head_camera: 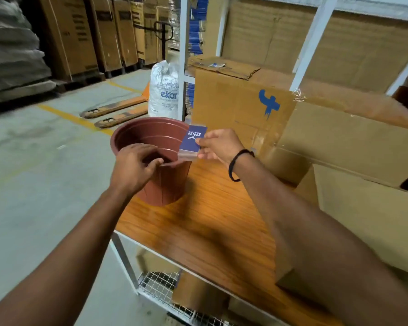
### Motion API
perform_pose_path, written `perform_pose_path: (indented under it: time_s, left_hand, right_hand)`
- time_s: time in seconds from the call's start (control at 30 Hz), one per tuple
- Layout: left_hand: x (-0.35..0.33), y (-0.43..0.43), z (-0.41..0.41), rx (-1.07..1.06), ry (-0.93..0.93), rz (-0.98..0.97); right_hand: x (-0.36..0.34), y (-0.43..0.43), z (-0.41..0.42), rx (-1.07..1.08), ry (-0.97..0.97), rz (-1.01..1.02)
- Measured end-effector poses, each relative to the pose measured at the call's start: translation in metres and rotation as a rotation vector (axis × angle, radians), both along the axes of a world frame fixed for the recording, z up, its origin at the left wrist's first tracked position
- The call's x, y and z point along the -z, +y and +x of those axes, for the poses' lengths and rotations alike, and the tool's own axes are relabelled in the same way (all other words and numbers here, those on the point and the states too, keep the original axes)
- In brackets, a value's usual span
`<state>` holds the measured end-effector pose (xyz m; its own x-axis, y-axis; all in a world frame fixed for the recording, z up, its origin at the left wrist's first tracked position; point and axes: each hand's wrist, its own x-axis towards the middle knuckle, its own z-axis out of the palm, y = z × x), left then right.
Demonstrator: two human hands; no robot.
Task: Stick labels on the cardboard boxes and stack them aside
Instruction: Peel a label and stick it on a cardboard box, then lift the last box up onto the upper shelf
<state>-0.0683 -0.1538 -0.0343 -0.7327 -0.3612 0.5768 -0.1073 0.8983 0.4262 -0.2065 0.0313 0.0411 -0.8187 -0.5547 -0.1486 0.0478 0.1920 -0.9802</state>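
Observation:
My right hand (218, 144) pinches a blue label (193, 140) with white lettering and a clear backing strip, holding it over the right rim of a brown plastic pot (165, 182). My left hand (134, 165) rests on the pot's near rim, fingers curled over the edge. The pot stands on the left end of a wooden table (205, 220). A large cardboard box with a blue mark (240, 107) stands behind the label. Another cardboard box (363, 208) sits at the table's right, partly hidden by my right forearm.
A white sack (165, 90) and an orange pallet jack (118, 111) lie on the concrete floor beyond the pot. White rack posts (183, 55) and stacked cartons stand behind. A wire shelf (160, 285) with cardboard sits under the table.

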Motion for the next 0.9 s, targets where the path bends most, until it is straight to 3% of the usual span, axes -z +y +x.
perform_pose_path:
  time_s: [0.13,0.33,0.43,0.7,0.8,0.9]
  left_hand:
    - [0.025,-0.015,-0.008,0.08,-0.066,0.081]
    - [0.038,-0.019,-0.011,0.142,0.009,0.013]
    - [0.039,-0.022,-0.009,0.166,0.017,0.013]
    - [0.042,-0.029,-0.005,0.189,0.066,-0.031]
    - [0.04,-0.029,-0.004,0.203,0.071,-0.039]
    - [0.039,-0.031,-0.008,0.185,0.104,-0.031]
  right_hand:
    - [0.007,-0.077,-0.031,-0.053,0.067,0.235]
    - [0.031,-0.138,-0.029,-0.041,0.387,0.675]
    - [0.04,-0.153,-0.015,-0.058,0.322,0.657]
    - [0.024,-0.152,-0.021,-0.198,0.419,0.814]
    - [0.012,-0.127,-0.022,-0.151,0.485,0.737]
    - [0.011,-0.084,-0.018,-0.096,0.327,0.535]
